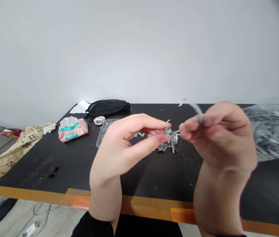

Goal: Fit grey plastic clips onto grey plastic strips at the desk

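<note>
Both hands are raised over the black table. My left hand (127,144) is closed in a pinch, thumb against fingertips, on a small grey piece (165,131) whose exact kind I cannot make out. To its right, my right hand (225,141) pinches a thin, curved grey strip (196,108), its upper end sticking out above the fingers; this hand is somewhat blurred. Behind and below the fingertips lies a loose pile of grey strips (171,144) on the table. A clear plastic box (99,137) with small metallic-looking pieces is partly hidden behind my left hand.
A big clear bag of grey strips (272,138) lies at the right. On the left are a tissue pack (74,130), a watch (99,120) and a black pouch (110,107). Orange tape (151,204) covers the front edge of the black table (40,158).
</note>
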### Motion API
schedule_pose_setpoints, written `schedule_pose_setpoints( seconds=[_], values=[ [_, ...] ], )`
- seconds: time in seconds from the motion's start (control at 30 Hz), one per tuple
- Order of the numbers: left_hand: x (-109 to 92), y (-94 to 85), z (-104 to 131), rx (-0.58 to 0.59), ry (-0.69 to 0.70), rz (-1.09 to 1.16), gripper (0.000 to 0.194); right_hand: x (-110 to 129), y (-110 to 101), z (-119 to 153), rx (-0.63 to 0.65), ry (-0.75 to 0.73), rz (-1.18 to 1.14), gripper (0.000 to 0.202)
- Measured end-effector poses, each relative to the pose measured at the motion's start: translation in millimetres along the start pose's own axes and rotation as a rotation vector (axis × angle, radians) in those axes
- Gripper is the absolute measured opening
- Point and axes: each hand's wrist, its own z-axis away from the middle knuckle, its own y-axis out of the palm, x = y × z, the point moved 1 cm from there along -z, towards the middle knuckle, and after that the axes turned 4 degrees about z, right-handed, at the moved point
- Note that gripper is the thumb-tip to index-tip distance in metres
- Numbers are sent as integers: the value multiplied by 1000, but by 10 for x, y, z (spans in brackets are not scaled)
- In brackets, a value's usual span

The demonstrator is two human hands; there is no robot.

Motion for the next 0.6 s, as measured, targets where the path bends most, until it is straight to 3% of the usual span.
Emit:
schedule_pose_setpoints(
  seconds=[0.07,0.13,0.27,0.37,0.47,0.6],
  values=[
    [2,2,6,-7,22,-32,11,-40,28,-13,-92,108,1,25],
    [2,2,11,-24,50,-66,11,-88,68,-35,-162,199,6,32],
    [-6,22,7,-17,111,-161,12,-141,132,-70,-218,187,20,12],
    [-10,70,-4,-28,186,-186,15,-136,161,-61,-278,155,30,10],
    [-3,137,-14,-74,183,-73,24,-94,211,-25,-344,142,22,9],
    [10,199,-18,-42,40,193,30,6,315,38,-350,156,-15,11]
  ],
)
